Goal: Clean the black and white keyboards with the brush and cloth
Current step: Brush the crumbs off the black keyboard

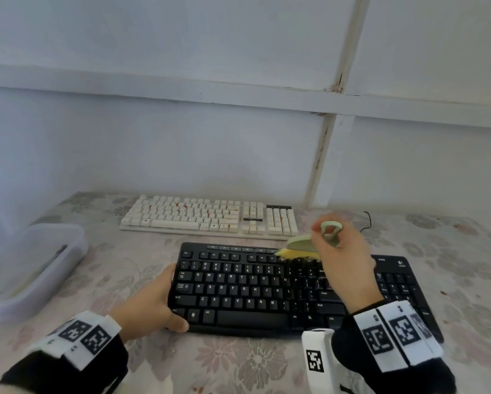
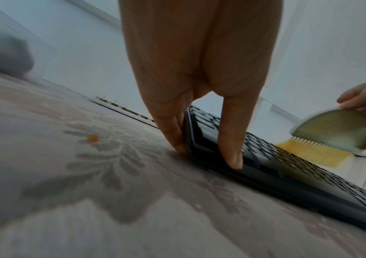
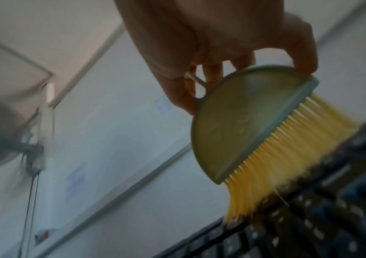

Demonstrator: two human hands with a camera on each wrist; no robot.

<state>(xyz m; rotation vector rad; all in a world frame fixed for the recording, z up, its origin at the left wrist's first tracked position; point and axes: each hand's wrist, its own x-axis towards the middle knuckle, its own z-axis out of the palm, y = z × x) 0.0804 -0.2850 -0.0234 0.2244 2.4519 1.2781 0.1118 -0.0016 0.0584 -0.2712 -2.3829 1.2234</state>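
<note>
The black keyboard (image 1: 267, 288) lies flat on the flower-patterned counter (image 1: 238, 362), its long axis running left to right across the person's front. Taking this keyboard as the landmark: the left hand (image 1: 150, 305) clasps its left short end, thumb curled over the near-left corner and fingers lying along the edge. The left wrist view shows one finger against the side wall and another resting on the frame.

The right hand (image 1: 343, 248) is above the keyboard's far edge, right of its middle, and grips the brush (image 1: 302, 245) by its pale green half-round body and loop handle. The yellow bristles (image 3: 272, 167) touch the top key rows and bend against them. The right hand is therefore the one on the work, and the rows run lengthwise to either side of the bristles, so the stroke probably follows the long axis.

Beyond the far edge, parallel and just apart, lies the white keyboard (image 1: 210, 217), orange flecks among its keys. Well left of the black keyboard stands a clear plastic tub (image 1: 36, 263); something dark lies inside, too blurred to name. No cloth is visible.
</note>
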